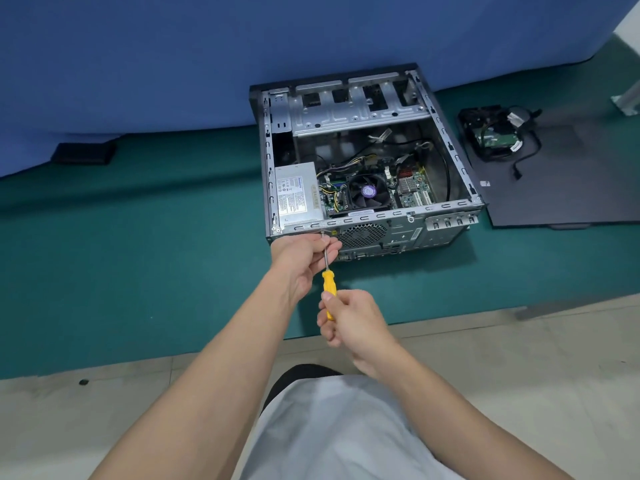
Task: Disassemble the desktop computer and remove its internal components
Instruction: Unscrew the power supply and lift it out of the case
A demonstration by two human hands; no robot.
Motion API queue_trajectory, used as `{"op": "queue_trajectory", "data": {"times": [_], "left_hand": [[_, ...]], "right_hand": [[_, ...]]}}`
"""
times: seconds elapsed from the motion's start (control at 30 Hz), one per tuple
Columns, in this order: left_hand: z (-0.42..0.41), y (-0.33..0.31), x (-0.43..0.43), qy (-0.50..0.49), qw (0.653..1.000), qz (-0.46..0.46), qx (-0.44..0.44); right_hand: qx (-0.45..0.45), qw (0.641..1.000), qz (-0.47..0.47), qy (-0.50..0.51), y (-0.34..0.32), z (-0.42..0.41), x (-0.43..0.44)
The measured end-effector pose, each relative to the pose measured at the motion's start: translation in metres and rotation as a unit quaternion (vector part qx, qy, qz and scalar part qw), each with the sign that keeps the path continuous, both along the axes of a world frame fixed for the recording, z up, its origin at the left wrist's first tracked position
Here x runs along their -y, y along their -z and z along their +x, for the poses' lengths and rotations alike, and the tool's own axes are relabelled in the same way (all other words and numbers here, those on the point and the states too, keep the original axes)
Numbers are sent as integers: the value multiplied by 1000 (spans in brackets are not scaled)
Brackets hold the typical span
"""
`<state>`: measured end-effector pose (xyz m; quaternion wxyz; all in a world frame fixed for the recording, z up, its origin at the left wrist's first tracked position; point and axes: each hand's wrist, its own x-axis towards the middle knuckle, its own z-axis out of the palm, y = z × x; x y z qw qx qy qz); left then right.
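An open desktop computer case (446, 147) lies on its side on a green mat, its inside facing up. Inside are a grey power supply (298, 195) at the near left, a black CPU fan (367, 194) on the motherboard, and a metal drive cage (356, 112) at the back. My right hand (353, 320) grips the yellow handle of a screwdriver (328, 289). The tip meets the case's rear panel just below the power supply. My left hand (301, 261) pinches the metal shaft near the tip.
The black side panel (571, 188) lies flat to the right of the case, with a removed hard drive and cables (495, 133) at its far end. A blue partition stands behind. A black foot (83, 152) sits at the left. Tiled floor is near me.
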<state>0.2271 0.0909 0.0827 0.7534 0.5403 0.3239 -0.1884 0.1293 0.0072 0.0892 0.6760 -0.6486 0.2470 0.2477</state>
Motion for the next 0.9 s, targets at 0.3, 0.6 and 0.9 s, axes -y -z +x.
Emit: {"op": "queue_trajectory", "data": {"times": [0.3, 0.6, 0.9], "left_hand": [[-2, -1, 6, -21, 1000, 17, 14], [-4, -1, 7, -42, 999, -1, 23], [-5, 2, 12, -48, 997, 45, 36]], "right_hand": [[26, 1000, -15, -11, -2, 3, 7], [-21, 961, 269, 55, -3, 7, 24], [108, 967, -218, -72, -1, 7, 13]]}}
